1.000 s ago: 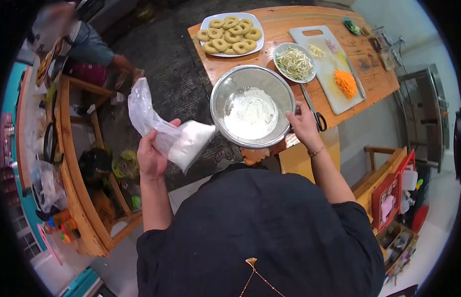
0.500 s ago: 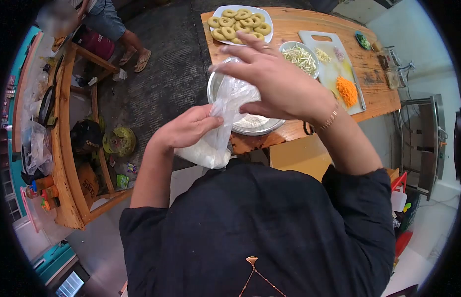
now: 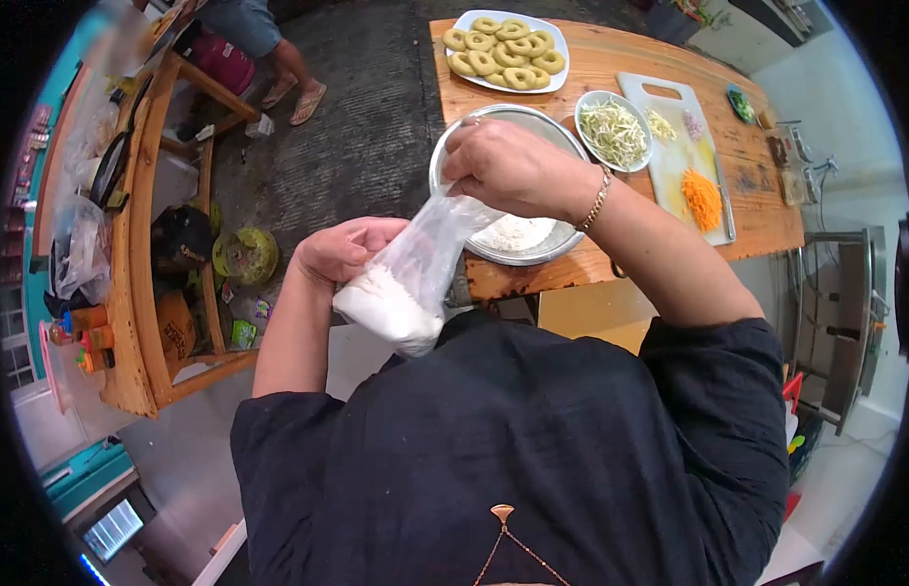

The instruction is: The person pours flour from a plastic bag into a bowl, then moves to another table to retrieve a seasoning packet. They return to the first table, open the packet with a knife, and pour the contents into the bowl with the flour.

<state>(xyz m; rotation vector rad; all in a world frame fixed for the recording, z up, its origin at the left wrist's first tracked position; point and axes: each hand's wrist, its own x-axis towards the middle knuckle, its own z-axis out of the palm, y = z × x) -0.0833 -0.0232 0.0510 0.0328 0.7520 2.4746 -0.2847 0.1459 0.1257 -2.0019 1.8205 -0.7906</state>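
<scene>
A clear plastic bag (image 3: 401, 293) with white powder in its lower part hangs tilted in front of the dark shirt. My right hand (image 3: 518, 168) is closed on the bag's gathered top, over the rim of a metal bowl. At the bag's left side my left hand (image 3: 349, 250) has its fingers bent and pressed against the plastic. White powder (image 3: 513, 232) lies inside the metal bowl (image 3: 542, 256), which stands at the table's near left corner, partly hidden by my right hand and forearm.
On the wooden table (image 3: 611, 49) are a plate (image 3: 564, 80) of green rings, a bowl of bean sprouts (image 3: 613, 133) and a cutting board (image 3: 659, 181) with grated orange shreds (image 3: 701, 199). A person's legs (image 3: 288, 66) show at upper left, beside a wooden stand (image 3: 132, 293).
My right hand has gone from spread fingers to a closed grip on the bag's top. The bag now hangs more stretched out, and the view has shifted slightly.
</scene>
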